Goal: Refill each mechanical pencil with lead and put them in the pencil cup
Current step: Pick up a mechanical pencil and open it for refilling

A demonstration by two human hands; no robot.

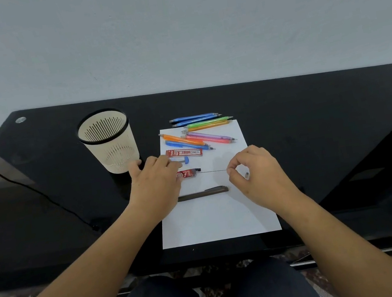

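Pinching a thin dark lead point(214, 171) by its right end between thumb and forefinger, the right hand point(255, 174) hovers over the white sheet of paper point(219, 221), its other fingers loosely curled. A small pale piece shows inside that curl, too small to identify. The lead runs level to the left and meets the black tip of a small red lead case point(188, 174). The left hand point(154, 180) holds this case by its left end, fingers bent; the grip itself is partly hidden beneath the hand. One finger of this hand reaches close to the base of the cream slotted plastic pencil cup with a black rim point(109, 141), which stands upright on the black glossy table point(312, 109), left of the paper.

Just in front of both hands, a dark brown mechanical pencil point(202, 194) lies flat on the paper, apart from either hand. Beyond the left hand's fingers lie a clear tube with a blue cap point(182, 160) and, just past it, a flat red lead box point(184, 152). Farther back rests a cluster of coloured mechanical pencils point(203, 134): 2 blue ones off the paper's far edge, then green, yellow, orange, purple, pink and another blue across the paper's top. None of them is in the cup. A black cable point(43, 195) crosses the table at the left.
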